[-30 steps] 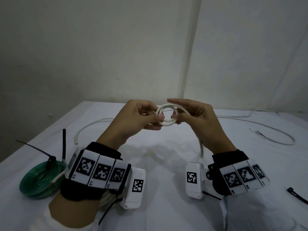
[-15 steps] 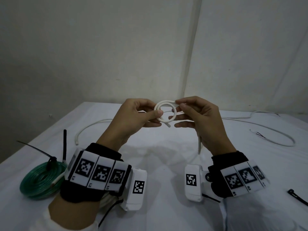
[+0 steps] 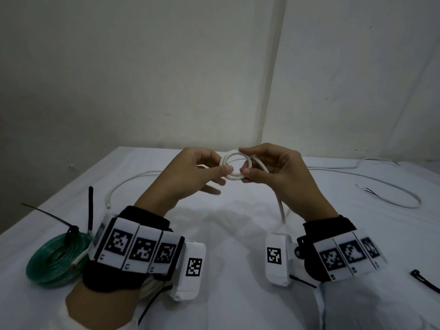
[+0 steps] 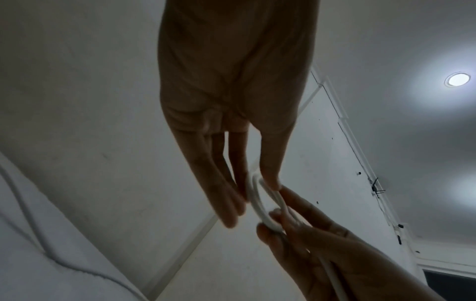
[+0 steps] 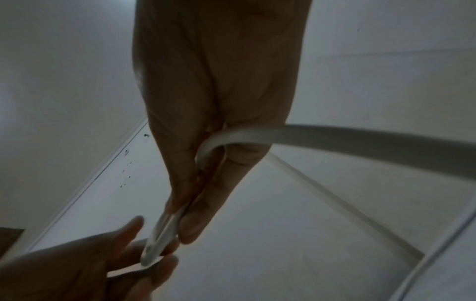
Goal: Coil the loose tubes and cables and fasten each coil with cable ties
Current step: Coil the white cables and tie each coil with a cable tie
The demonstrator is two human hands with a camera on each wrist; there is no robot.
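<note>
I see a white-covered table [image 3: 238,234] set against pale walls [image 3: 142,67]; from my left wrist camera, a round ceiling light [image 4: 458,79] glows overhead.

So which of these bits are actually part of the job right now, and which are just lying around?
In the job now:
- white cable, its small coil pinched by the left hand and right hand
- loose black cable tie, likely for fastening it

Lying about:
- green tube coil, already tied
- thin white wire
</note>
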